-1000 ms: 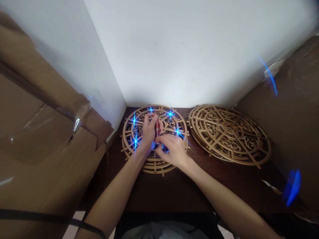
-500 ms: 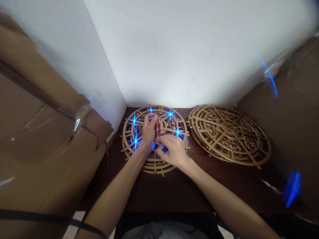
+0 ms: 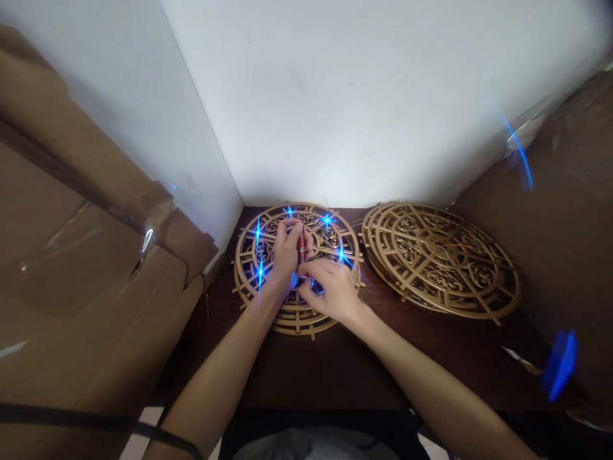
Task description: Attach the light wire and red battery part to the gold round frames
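Note:
My left hand (image 3: 287, 252) is closed round a small red battery (image 3: 301, 246), its thumb at the far end. My right hand (image 3: 332, 284) pinches at the battery's near end; whether a thin wire is also between those fingers I cannot tell. Both hands are over the middle of a round gold openwork disc (image 3: 249, 281), which lies on other such discs. Several blue lights (image 3: 327, 220) glow around its ring, one partly hidden by my right hand.
A second pile of gold discs (image 3: 440, 255) stands to the right on the dark brown table (image 3: 306, 377). Cardboard (image 3: 96, 275) rises at the left, more cardboard (image 3: 555, 211) at the right, and a white wall (image 3: 345, 108) behind. A silvery strip (image 3: 521, 361) lies at the lower right.

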`<action>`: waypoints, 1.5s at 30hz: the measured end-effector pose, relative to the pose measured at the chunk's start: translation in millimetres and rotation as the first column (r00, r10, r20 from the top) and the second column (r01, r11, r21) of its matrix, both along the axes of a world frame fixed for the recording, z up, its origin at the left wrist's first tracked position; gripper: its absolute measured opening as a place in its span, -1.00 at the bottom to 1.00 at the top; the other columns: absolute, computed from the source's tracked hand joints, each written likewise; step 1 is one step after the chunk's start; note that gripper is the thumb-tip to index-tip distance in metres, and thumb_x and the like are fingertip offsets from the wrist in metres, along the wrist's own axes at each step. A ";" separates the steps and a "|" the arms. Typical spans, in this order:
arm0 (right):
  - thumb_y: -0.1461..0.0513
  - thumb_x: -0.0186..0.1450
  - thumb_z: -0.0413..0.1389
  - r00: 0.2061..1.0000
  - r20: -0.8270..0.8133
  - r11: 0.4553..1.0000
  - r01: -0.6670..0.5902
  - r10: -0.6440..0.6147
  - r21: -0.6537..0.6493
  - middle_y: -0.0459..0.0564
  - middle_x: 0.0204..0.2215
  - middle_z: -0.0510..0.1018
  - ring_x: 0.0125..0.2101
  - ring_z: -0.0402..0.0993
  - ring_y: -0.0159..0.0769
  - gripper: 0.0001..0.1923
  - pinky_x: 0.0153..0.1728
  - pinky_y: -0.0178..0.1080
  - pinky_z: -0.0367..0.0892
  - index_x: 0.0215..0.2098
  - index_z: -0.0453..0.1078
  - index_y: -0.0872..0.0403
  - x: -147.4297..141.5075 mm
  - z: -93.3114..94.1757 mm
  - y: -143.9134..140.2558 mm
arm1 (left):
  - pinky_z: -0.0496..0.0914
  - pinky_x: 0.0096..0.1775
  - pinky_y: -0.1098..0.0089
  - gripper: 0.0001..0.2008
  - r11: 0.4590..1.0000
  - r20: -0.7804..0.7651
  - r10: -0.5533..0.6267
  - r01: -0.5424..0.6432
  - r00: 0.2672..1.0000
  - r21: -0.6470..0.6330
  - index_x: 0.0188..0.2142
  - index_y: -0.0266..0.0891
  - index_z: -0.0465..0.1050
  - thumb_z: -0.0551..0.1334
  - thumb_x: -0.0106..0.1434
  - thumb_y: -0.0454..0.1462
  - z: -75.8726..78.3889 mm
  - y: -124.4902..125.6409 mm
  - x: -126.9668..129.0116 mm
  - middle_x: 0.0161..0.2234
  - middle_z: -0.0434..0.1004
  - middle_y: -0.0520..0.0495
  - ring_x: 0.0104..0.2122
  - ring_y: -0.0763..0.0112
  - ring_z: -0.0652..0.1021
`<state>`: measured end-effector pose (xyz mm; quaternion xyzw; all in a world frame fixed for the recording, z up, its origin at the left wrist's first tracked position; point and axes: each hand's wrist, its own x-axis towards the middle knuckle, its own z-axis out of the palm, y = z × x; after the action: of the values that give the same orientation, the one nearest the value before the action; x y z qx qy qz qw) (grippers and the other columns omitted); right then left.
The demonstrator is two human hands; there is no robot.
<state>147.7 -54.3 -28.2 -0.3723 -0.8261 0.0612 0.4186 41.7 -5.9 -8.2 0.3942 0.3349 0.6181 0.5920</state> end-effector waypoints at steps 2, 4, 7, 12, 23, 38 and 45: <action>0.38 0.11 -0.01 1.000 0.000 1.000 0.002 -0.002 0.000 -0.08 -0.48 0.54 -0.45 0.47 -0.36 -0.81 -0.35 -0.35 0.34 -0.36 0.41 0.09 -0.4 0.0 0.2 | 0.15 -0.63 0.53 -0.79 1.000 0.001 0.000 0.000 1.000 0.001 -0.30 -0.16 0.10 0.17 0.19 -0.22 -0.1 -0.3 -0.1 -0.69 0.31 0.20 -0.74 0.55 0.33; 0.38 0.11 0.00 1.000 -0.006 1.000 0.000 0.000 0.001 -0.07 -0.48 0.54 -0.45 0.47 -0.35 -0.81 -0.35 -0.35 0.34 -0.36 0.41 0.10 -0.6 0.1 0.2 | 0.15 -0.63 0.53 -0.79 1.000 0.010 -0.003 0.003 1.000 -0.003 -0.30 -0.16 0.10 0.17 0.19 -0.22 0.1 -0.8 0.0 -0.68 0.31 0.19 -0.74 0.55 0.33; 0.38 0.10 0.00 1.000 -0.012 1.000 -0.011 0.011 -0.001 -0.07 -0.47 0.54 -0.44 0.47 -0.35 -0.81 -0.34 -0.35 0.34 -0.36 0.41 0.10 -0.7 0.4 0.0 | 0.15 -0.64 0.53 -0.79 1.000 0.015 -0.002 0.002 1.000 -0.005 -0.30 -0.16 0.10 0.17 0.19 -0.22 0.9 -1.5 0.4 -0.68 0.31 0.19 -0.74 0.55 0.32; 0.38 0.10 -0.01 1.000 -0.004 1.000 -0.016 0.016 -0.019 -0.07 -0.48 0.53 -0.44 0.46 -0.35 -0.81 -0.33 -0.35 0.34 -0.38 0.39 0.09 -0.4 1.5 -0.2 | 0.15 -0.65 0.55 -0.82 1.000 -0.007 0.011 -0.011 1.000 -0.015 -0.30 -0.16 0.09 0.15 0.19 -0.25 2.1 -2.8 1.1 -0.69 0.31 0.18 -0.74 0.54 0.31; 0.39 0.07 -0.02 1.000 0.001 1.000 -0.012 0.012 -0.026 -0.09 -0.53 0.48 -0.50 0.38 -0.37 -0.82 -0.39 -0.35 0.30 -0.41 0.37 0.08 -1.7 6.8 -3.4 | 0.14 -0.66 0.56 -0.81 1.000 0.006 -0.008 0.008 1.000 -0.023 -0.30 -0.15 0.09 0.15 0.20 -0.24 2.5 -4.3 1.2 -0.69 0.30 0.17 -0.73 0.55 0.28; 0.39 0.06 -0.01 1.000 0.008 1.000 0.000 0.000 -0.024 -0.09 -0.54 0.48 -0.50 0.38 -0.36 -0.83 -0.41 -0.35 0.29 -0.42 0.37 0.08 -2.2 5.8 -2.7 | 0.16 -0.65 0.58 -0.82 1.000 -0.014 -0.009 0.009 1.000 -0.013 -0.29 -0.15 0.09 0.14 0.21 -0.22 1.9 -3.4 1.3 -0.68 0.30 0.18 -0.73 0.56 0.30; 0.39 0.07 -0.01 1.000 0.021 0.999 0.003 -0.003 -0.038 -0.07 -0.52 0.49 -0.49 0.40 -0.36 -0.83 -0.38 -0.35 0.30 -0.42 0.37 0.08 -1.8 4.4 -2.9 | 0.14 -0.66 0.57 -0.80 1.000 0.004 -0.009 0.009 1.000 -0.017 -0.29 -0.15 0.09 0.15 0.20 -0.22 1.1 -3.5 1.3 -0.68 0.30 0.18 -0.73 0.56 0.28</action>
<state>145.8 -57.2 -23.9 -0.3820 -0.8286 0.0722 0.4028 43.0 -9.4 -7.1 0.3896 0.3372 0.6134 0.5985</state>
